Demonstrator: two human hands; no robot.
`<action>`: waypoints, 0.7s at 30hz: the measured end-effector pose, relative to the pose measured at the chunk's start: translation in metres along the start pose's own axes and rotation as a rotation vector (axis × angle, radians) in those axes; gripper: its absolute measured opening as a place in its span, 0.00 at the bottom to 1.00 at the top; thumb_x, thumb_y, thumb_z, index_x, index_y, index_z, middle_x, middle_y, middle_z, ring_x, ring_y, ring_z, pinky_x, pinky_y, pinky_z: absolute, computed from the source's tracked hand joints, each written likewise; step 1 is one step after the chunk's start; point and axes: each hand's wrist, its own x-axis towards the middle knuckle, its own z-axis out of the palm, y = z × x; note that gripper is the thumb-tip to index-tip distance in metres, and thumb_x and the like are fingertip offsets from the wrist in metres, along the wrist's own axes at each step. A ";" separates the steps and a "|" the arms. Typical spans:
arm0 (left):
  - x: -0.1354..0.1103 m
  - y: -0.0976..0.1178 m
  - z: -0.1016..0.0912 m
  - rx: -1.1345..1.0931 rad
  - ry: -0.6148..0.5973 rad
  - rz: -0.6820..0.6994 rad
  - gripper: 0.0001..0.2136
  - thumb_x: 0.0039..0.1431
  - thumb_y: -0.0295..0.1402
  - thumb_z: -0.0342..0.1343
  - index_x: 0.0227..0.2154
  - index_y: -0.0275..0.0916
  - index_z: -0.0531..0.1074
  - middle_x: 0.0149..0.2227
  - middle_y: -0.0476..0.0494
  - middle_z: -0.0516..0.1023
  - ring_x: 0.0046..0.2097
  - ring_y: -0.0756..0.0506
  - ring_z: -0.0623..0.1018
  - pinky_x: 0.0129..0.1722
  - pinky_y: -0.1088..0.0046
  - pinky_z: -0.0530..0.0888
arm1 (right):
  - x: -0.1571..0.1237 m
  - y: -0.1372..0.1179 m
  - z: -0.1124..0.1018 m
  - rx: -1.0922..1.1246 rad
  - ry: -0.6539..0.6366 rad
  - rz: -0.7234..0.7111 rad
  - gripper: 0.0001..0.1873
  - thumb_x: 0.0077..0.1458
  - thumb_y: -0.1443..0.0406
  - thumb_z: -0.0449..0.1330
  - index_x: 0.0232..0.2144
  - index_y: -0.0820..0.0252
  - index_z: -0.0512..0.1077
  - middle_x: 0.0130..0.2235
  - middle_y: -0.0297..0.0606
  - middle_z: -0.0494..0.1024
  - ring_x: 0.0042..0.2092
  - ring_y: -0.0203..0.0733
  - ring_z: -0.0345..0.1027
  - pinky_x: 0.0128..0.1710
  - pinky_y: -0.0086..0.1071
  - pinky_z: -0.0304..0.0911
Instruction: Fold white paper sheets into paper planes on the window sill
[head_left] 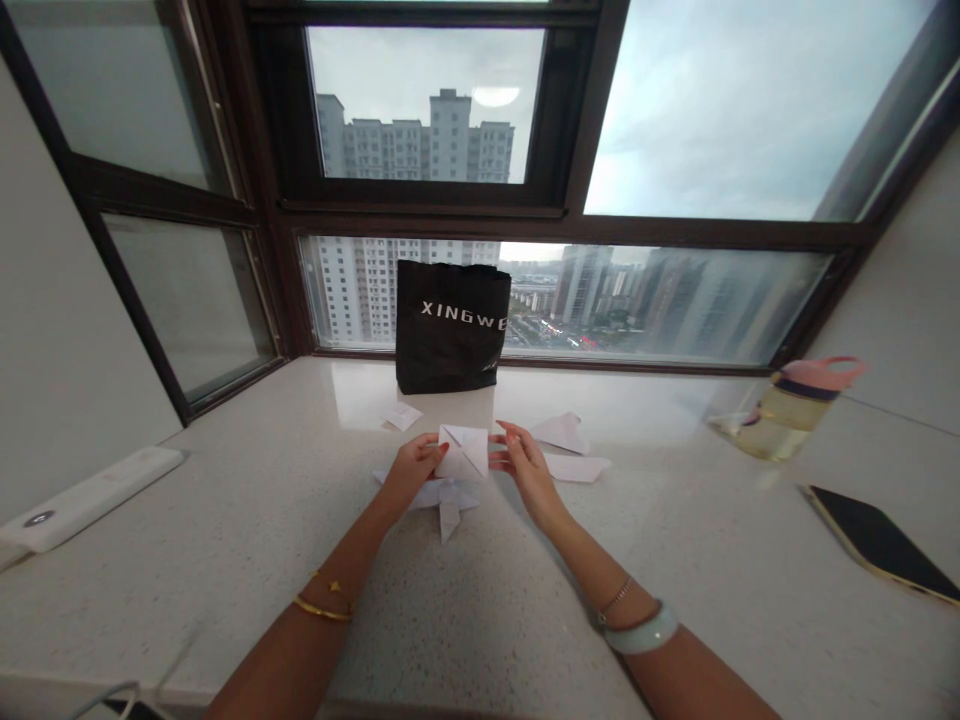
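Observation:
A folded square of white paper point(463, 453), with diagonal creases and flaps on its face, is held up over the counter. My left hand point(414, 468) grips its left side, thumb in front and fingers mostly hidden behind. At its right edge is my right hand point(526, 468), fingers apart and fingertips close to or touching the paper; I cannot tell which. Below the square lies a folded white paper shape point(448, 500) with a pointed end. A small folded paper point(403, 416) rests further back on the left. Two more folded paper pieces, one upper point(564, 432) and one lower point(577, 468), lie beyond my right hand.
A black bag point(453, 330) with white lettering stands upright at the window. On the right of the pale speckled counter point(660, 560) are a bottle point(791, 415) with a pink lid and a dark phone point(885, 540). A white power strip point(94, 498) lies at the left.

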 end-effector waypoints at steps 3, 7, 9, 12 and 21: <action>-0.001 -0.001 0.003 0.052 -0.070 0.018 0.18 0.38 0.41 0.61 0.32 0.35 0.71 0.21 0.50 0.74 0.22 0.52 0.71 0.24 0.78 0.66 | 0.000 0.001 0.001 -0.027 -0.091 0.170 0.23 0.42 0.47 0.57 0.34 0.58 0.70 0.23 0.32 0.71 0.23 0.34 0.63 0.23 0.28 0.60; -0.002 -0.005 0.006 0.056 -0.119 0.017 0.18 0.39 0.44 0.60 0.30 0.34 0.71 0.22 0.49 0.73 0.24 0.51 0.71 0.26 0.76 0.67 | -0.003 -0.002 0.002 -0.105 -0.217 0.167 0.19 0.38 0.51 0.61 0.24 0.60 0.70 0.20 0.31 0.71 0.22 0.34 0.62 0.22 0.27 0.56; -0.001 -0.008 0.006 0.063 -0.129 0.001 0.18 0.40 0.46 0.58 0.28 0.34 0.71 0.22 0.50 0.72 0.25 0.51 0.70 0.26 0.76 0.67 | -0.003 -0.004 0.003 -0.101 -0.218 0.148 0.18 0.37 0.51 0.62 0.25 0.60 0.70 0.21 0.31 0.72 0.22 0.34 0.62 0.22 0.27 0.55; 0.001 -0.010 0.005 0.141 -0.138 -0.002 0.18 0.40 0.46 0.58 0.26 0.34 0.72 0.21 0.51 0.71 0.22 0.53 0.68 0.23 0.78 0.64 | -0.003 -0.003 0.004 -0.080 -0.231 0.164 0.18 0.37 0.51 0.62 0.25 0.59 0.70 0.22 0.31 0.73 0.23 0.35 0.63 0.23 0.28 0.55; 0.005 -0.012 0.002 0.178 -0.100 0.022 0.14 0.42 0.42 0.58 0.24 0.35 0.71 0.21 0.50 0.72 0.23 0.52 0.69 0.23 0.78 0.65 | -0.001 0.003 0.000 -0.177 -0.128 0.158 0.21 0.35 0.50 0.62 0.13 0.58 0.59 0.13 0.26 0.62 0.17 0.30 0.53 0.19 0.26 0.49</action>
